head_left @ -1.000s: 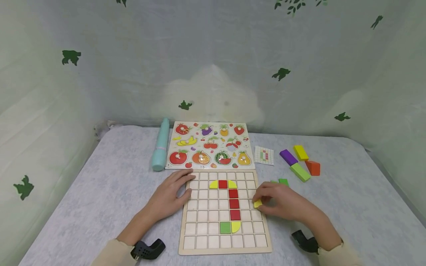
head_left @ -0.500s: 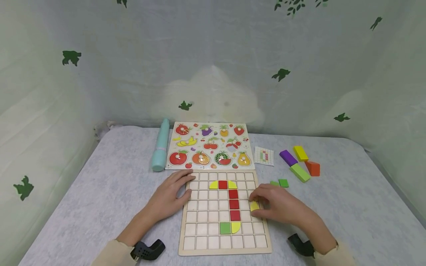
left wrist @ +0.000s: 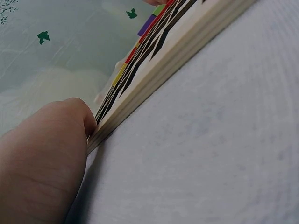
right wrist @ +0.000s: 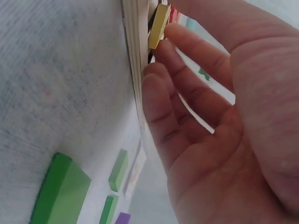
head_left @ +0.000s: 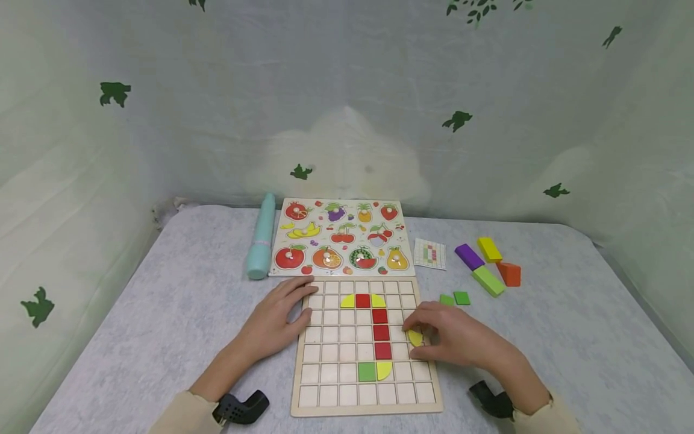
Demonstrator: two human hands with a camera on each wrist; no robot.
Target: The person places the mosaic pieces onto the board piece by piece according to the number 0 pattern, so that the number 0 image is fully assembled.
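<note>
My left hand [head_left: 275, 316] rests at the left edge of a wooden grid board [head_left: 328, 395], its fingers spread and its fingertips on the frame. At the board's right side my right hand [head_left: 455, 331] curls thumb and fingers round a yellow round-edged tile [head_left: 415, 338]. In the right wrist view this yellow tile [right wrist: 159, 28] stands tilted by the fingertips, over the board's edge; the thumb tip is out of frame. Several red tiles [head_left: 382, 333], yellow quarter-round tiles [head_left: 384, 370] and a green square tile [head_left: 367, 372] form a hook shape in the grid.
Two green tiles [head_left: 462, 298] lie right of the board. Purple [head_left: 469, 257], yellow [head_left: 490, 249], light green [head_left: 489, 281] and orange [head_left: 509, 273] blocks sit farther back. Behind the board are a fruit puzzle [head_left: 343, 241], a pattern card [head_left: 430, 254] and a pale blue cylinder [head_left: 261, 241].
My right hand has moved left with the yellow tile, from the board's right edge onto its rightmost squares, and the tile has turned. My left hand has stayed still.
</note>
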